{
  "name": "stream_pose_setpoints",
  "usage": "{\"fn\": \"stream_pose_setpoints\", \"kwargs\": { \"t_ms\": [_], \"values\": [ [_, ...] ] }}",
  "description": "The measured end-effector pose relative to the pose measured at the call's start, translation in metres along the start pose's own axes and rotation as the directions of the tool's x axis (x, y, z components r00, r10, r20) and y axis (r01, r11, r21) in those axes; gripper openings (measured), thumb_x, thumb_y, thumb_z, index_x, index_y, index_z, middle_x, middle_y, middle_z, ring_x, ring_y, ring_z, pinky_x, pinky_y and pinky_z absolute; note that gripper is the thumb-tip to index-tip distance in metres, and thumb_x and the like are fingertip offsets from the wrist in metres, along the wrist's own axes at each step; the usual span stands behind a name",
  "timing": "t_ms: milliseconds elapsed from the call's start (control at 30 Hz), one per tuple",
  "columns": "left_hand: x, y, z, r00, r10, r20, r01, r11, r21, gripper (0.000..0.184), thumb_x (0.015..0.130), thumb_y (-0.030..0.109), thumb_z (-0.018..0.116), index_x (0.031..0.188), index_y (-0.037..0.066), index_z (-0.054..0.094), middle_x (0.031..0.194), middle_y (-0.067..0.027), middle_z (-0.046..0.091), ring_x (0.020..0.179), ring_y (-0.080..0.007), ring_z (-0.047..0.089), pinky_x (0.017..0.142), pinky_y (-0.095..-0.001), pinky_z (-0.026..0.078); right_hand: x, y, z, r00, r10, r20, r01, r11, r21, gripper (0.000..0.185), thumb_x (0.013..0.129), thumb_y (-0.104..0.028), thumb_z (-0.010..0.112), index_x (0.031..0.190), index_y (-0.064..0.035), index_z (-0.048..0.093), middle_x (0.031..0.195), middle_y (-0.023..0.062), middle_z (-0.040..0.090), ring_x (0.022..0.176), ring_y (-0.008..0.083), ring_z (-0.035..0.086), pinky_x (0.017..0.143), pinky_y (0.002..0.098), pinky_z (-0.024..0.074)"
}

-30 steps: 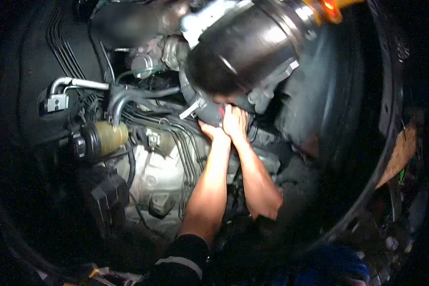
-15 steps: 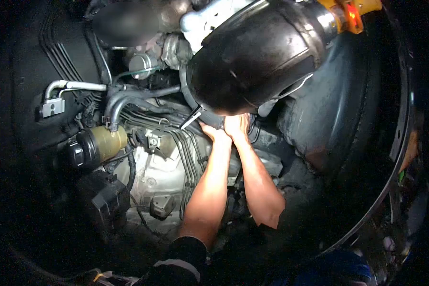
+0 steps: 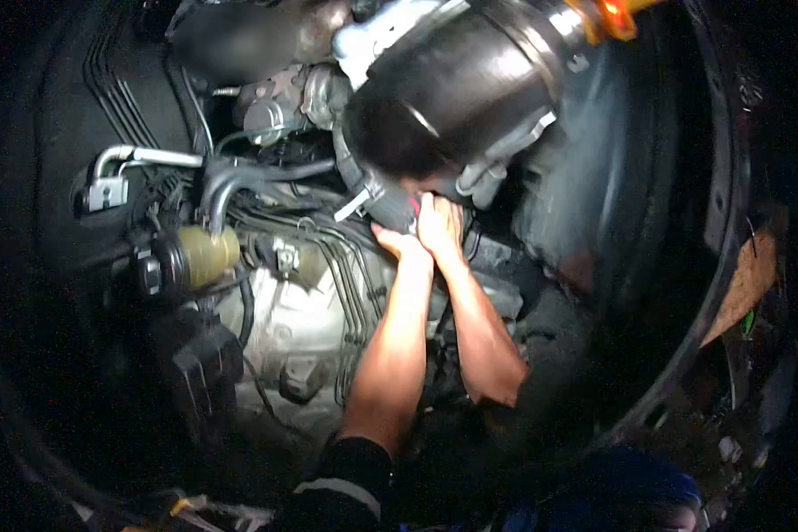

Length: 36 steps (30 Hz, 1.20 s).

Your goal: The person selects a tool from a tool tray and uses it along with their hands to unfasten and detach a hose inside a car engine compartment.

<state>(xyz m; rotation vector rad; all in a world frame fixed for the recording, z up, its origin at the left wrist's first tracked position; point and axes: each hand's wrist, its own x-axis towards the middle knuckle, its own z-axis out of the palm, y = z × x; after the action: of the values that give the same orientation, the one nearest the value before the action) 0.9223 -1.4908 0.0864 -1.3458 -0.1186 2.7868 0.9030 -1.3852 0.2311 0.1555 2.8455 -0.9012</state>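
Observation:
Deep in the engine bay, both hands meet at a dark hose point(image 3: 392, 209) below a large black cylindrical housing point(image 3: 452, 97). My left hand point(image 3: 404, 243) cups the hose from below, its fingers mostly hidden behind it. Beside it, my right hand point(image 3: 441, 225) is closed with its fingers curled at the hose's right side, the fingertips partly out of sight. Something small and red shows by the right fingers, too little to name. A pale metal tab point(image 3: 353, 204) sticks out to the left of the hose.
A yellowish reservoir with a black cap point(image 3: 206, 253) sits at left, near metal pipes point(image 3: 226, 199). Thin lines point(image 3: 335, 266) run beside my left forearm. A lit orange lamp point(image 3: 614, 18) is at the top right. The curved body edge point(image 3: 727, 293) borders the right.
The view has shifted slightly, and the black housing sits a little further left and up. More of the right fingers and the hose shows. Both hands stay at the same spot.

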Motion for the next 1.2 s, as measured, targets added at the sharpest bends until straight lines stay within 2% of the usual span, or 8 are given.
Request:
{"fn": "stream_pose_setpoints", "kwargs": {
  "t_ms": [100,167,400,533,733,933,1100,1200],
  "values": [
    [-0.009,0.012,-0.001,0.967,0.254,0.025,-0.254,0.949,0.187,0.085,0.088,0.073,0.036,0.141,0.007,0.046,0.140,-0.0141,0.051,0.120,-0.0352,0.051,0.104,-0.0478,0.042,0.001,-0.005,0.015,0.990,0.041,-0.135,-0.010,0.975,0.223,0.036,0.095,-0.024,0.043,0.088,0.0025,0.067,0.090,0.0263,0.069,0.090,0.0407,0.067,0.084,0.0530,0.0471],
    [-0.054,-0.025,0.039,0.883,0.440,0.164,-0.468,0.796,0.383,0.055,0.101,0.048,0.034,0.134,0.009,0.054,0.134,-0.0102,0.058,0.120,-0.0262,0.057,0.105,-0.0401,0.044,0.000,-0.003,0.015,0.963,-0.094,-0.251,0.114,0.991,0.067,0.041,0.095,-0.025,0.041,0.086,0.0034,0.068,0.092,0.0276,0.069,0.092,0.0445,0.065,0.086,0.0540,0.0458],
    [-0.064,-0.019,0.051,0.930,0.335,0.153,-0.369,0.851,0.374,0.040,0.103,0.036,0.039,0.123,0.008,0.059,0.122,-0.0073,0.064,0.112,-0.0219,0.061,0.100,-0.0371,0.048,0.006,0.002,0.034,0.985,0.168,0.034,-0.172,0.961,0.215,0.053,0.100,-0.033,0.038,0.079,0.0022,0.071,0.089,0.0276,0.068,0.096,0.0416,0.064,0.090,0.0536,0.0424],
    [-0.093,-0.001,0.054,0.962,0.262,0.079,-0.267,0.830,0.490,0.049,0.104,0.048,0.042,0.129,0.008,0.055,0.122,-0.0082,0.063,0.110,-0.0217,0.061,0.097,-0.0382,0.050,-0.018,-0.035,0.019,0.800,0.476,-0.366,-0.234,0.808,0.540,0.040,0.102,-0.027,0.044,0.095,0.0055,0.066,0.097,0.0272,0.066,0.099,0.0444,0.057,0.092,0.0502,0.0427],
    [-0.141,-0.007,0.083,0.949,0.221,0.224,-0.304,0.466,0.831,0.055,0.099,0.032,0.061,0.140,0.002,0.040,0.137,-0.0138,0.052,0.127,-0.0265,0.050,0.103,-0.0494,0.043,-0.063,-0.034,-0.014,0.655,0.752,0.082,-0.581,0.431,0.691,0.054,0.104,-0.034,0.030,0.099,0.0058,0.066,0.100,0.0318,0.065,0.093,0.0478,0.063,0.083,0.0513,0.0478],
    [-0.136,0.002,0.101,0.956,0.137,0.259,-0.293,0.396,0.870,0.048,0.092,0.016,0.071,0.129,-0.003,0.048,0.122,-0.0148,0.062,0.108,-0.0243,0.063,0.096,-0.0392,0.051,-0.136,-0.040,-0.014,0.946,0.288,-0.148,-0.143,0.781,0.608,0.029,0.103,-0.016,0.040,0.096,0.0065,0.057,0.091,0.0251,0.058,0.086,0.0445,0.055,0.075,0.0462,0.0436],
    [-0.141,-0.006,0.101,0.932,0.273,0.237,-0.302,0.228,0.926,0.037,0.088,0.021,0.074,0.114,0.001,0.057,0.090,-0.0040,0.066,0.063,-0.0088,0.053,0.054,-0.0241,0.041,-0.171,-0.047,-0.040,0.988,-0.063,-0.144,0.131,0.837,0.532,0.018,0.096,-0.014,0.054,0.090,0.0018,0.060,0.089,0.0195,0.058,0.085,0.0383,0.056,0.076,0.0458,0.0438],
    [-0.137,-0.007,0.096,0.928,0.242,0.285,-0.339,0.227,0.913,0.038,0.089,0.021,0.074,0.117,0.002,0.057,0.098,-0.0051,0.067,0.071,-0.0110,0.058,0.060,-0.0249,0.045,-0.181,-0.041,-0.041,0.982,-0.155,-0.110,0.187,0.887,0.422,0.023,0.094,-0.024,0.061,0.088,-0.0025,0.062,0.088,0.0153,0.058,0.087,0.0330,0.057,0.077,0.0434,0.0438]
  ]
}}
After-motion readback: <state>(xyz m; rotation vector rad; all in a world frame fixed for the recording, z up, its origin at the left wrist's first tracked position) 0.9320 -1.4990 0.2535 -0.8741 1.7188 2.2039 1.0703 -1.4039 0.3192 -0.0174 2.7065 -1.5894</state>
